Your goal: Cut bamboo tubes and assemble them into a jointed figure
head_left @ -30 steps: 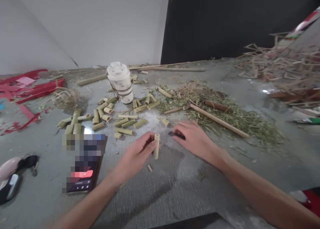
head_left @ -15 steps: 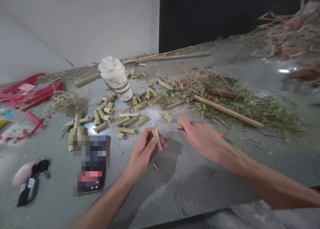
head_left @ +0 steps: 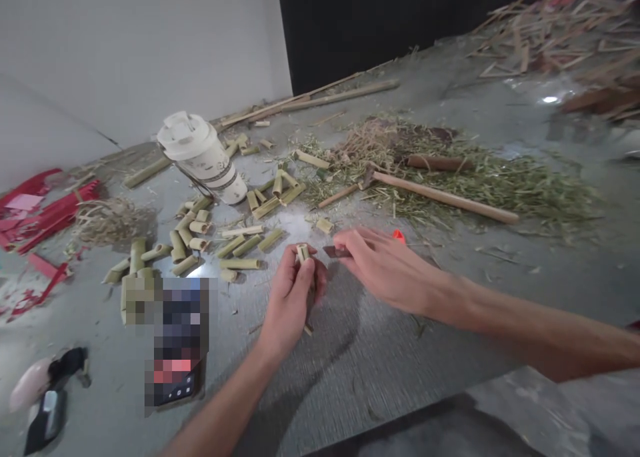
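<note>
My left hand (head_left: 291,296) is closed around a short pale-green bamboo piece (head_left: 303,252) and holds it upright just above the grey table (head_left: 400,350). My right hand (head_left: 385,268) sits right beside it, fingers curled on a small knife (head_left: 336,250) whose dark blade points toward the bamboo piece; an orange bit of the knife shows behind the knuckles. Several cut bamboo pieces (head_left: 240,244) lie scattered just beyond my left hand.
A white lidded cup (head_left: 203,156) stands at the back left. A hammer with a long wooden handle (head_left: 440,195) lies on a heap of green shavings (head_left: 500,190). A phone (head_left: 175,340) lies at the front left. Red strips (head_left: 45,207) lie far left, wooden sticks (head_left: 560,37) far right.
My left hand has turned the bamboo piece upright and drawn it into the fist. My right hand has lifted the knife and brought its blade close. The view has swung to the right.
</note>
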The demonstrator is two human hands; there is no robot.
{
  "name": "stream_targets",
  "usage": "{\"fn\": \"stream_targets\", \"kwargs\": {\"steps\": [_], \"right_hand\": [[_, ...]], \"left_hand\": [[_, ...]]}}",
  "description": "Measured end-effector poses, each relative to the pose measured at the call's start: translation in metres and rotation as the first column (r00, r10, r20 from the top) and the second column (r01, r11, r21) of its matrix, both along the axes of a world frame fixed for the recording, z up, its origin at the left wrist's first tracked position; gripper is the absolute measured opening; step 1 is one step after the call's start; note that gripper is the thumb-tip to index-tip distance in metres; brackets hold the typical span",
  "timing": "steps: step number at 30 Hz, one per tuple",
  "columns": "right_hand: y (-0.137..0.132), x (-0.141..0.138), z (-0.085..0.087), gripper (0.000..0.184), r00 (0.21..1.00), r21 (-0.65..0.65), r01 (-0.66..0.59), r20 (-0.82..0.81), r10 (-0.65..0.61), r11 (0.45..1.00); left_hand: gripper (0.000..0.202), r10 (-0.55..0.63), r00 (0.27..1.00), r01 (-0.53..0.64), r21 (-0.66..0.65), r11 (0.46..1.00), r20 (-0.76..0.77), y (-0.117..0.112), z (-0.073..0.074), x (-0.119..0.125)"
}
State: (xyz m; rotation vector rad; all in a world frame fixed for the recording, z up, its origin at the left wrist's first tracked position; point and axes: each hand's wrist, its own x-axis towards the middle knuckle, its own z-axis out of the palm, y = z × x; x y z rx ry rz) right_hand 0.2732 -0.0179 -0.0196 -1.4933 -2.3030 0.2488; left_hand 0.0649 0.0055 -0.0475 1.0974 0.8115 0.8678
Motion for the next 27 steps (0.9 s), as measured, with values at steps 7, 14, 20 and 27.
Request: {"fn": "stream_targets", "kwargs": {"steps": [7,14,20,27], "right_hand": [[0.009,-0.003,-0.005,0.014,0.999,0.018,-0.021,-0.049,0.022,1.0],[0.022,-0.007,0.007,0.018,0.999,0.069,0.028,-0.022,-0.026,0.997],[0.024,-0.015,0.003,0.016,0.997,0.093,0.049,-0.072,-0.042,0.995],[0.02,-0.008,-0.005,0.022,0.992,0.152,-0.097,-0.071,0.109,0.984]], "left_hand": [[0.019,-0.025,0.999,0.029,-0.114,0.993,0.029,-0.004,0.004,-0.001],[0.01,0.03,0.979,0.012,-0.21,0.978,0.199,-0.001,0.003,-0.002],[0.015,0.078,0.97,-0.011,-0.277,0.961,0.231,-0.001,0.006,-0.008],[0.01,0.116,0.976,-0.064,-0.271,0.961,0.182,0.0,0.012,-0.002]]}}
